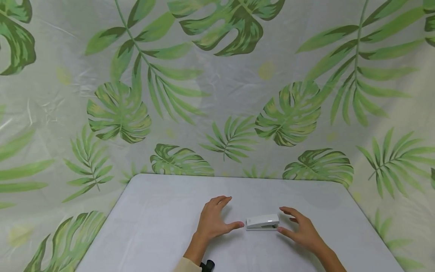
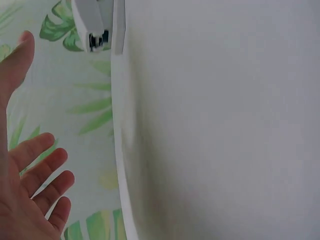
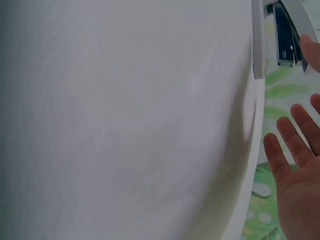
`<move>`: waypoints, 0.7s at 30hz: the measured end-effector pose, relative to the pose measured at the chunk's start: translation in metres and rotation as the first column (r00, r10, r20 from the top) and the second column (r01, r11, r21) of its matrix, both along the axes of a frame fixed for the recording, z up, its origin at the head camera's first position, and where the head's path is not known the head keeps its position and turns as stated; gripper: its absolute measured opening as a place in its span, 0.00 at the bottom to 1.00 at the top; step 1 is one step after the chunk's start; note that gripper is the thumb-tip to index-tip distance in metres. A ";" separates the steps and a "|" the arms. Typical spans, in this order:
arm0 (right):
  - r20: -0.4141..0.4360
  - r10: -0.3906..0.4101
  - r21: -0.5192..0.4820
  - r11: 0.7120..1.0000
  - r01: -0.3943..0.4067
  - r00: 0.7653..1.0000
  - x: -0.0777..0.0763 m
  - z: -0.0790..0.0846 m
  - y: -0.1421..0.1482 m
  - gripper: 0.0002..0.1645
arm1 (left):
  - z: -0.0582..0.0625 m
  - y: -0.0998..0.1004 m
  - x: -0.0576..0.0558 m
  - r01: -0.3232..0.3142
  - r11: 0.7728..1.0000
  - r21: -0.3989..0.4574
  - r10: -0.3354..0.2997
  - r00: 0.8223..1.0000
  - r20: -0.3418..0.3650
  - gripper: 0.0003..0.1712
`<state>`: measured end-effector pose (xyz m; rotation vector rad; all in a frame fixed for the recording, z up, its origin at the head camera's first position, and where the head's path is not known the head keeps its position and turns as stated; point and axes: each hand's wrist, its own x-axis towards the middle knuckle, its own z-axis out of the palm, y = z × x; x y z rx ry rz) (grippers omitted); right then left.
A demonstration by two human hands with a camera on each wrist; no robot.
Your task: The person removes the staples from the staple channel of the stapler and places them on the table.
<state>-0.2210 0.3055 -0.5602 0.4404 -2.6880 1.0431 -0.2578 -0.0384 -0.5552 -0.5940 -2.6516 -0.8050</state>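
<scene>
I'd guess the stapler is light enough for one hand but a bit dense for its size, with metal inside. It should feel stiff, the only give being at the hinge, where the top would dip if squeezed. The smooth shell might slide a little under dry fingers; I wouldn't call it fragile. The surest hold looks to be across the middle, by its long sides, or on both ends at once, without pressing the top down.

It sits on the bench, lying lengthwise between the left hand and the right hand. Each grip is wide, thumb well apart from the fingers, holding nothing. The left thumb is just beside one end; whether the right thumb touches the other, I can't tell.

It's white, slightly glossy, with a gently curved top over a thin, flat base. Dark metal shows in the gap between them.
</scene>
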 end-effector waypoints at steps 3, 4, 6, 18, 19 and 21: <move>0.039 -0.005 -0.016 1.000 0.006 0.999 -0.001 -0.002 -0.002 0.41 | -0.002 0.011 -0.002 0.020 1.000 0.000 -0.020 1.000 0.017 0.55; 0.051 -0.005 -0.019 1.000 0.006 0.999 -0.002 -0.003 -0.003 0.40 | -0.003 0.015 -0.003 0.028 1.000 0.004 -0.029 0.999 0.015 0.54; 0.072 -0.003 -0.033 0.999 0.006 0.997 -0.003 -0.005 -0.004 0.39 | -0.005 0.022 -0.005 0.047 0.999 0.008 -0.047 0.999 0.006 0.53; 0.138 0.004 -0.101 0.995 0.010 0.990 -0.009 -0.015 -0.006 0.29 | -0.013 0.059 -0.010 0.124 0.992 -0.021 -0.125 0.992 -0.032 0.45; 0.141 0.001 -0.105 0.994 0.014 0.990 -0.009 -0.016 -0.006 0.27 | -0.014 0.062 -0.010 0.134 0.991 -0.023 -0.135 0.990 -0.032 0.44; 0.141 -0.001 -0.104 0.994 0.016 0.990 -0.008 -0.018 -0.005 0.24 | -0.015 0.068 -0.011 0.155 0.988 -0.020 -0.156 0.987 -0.026 0.42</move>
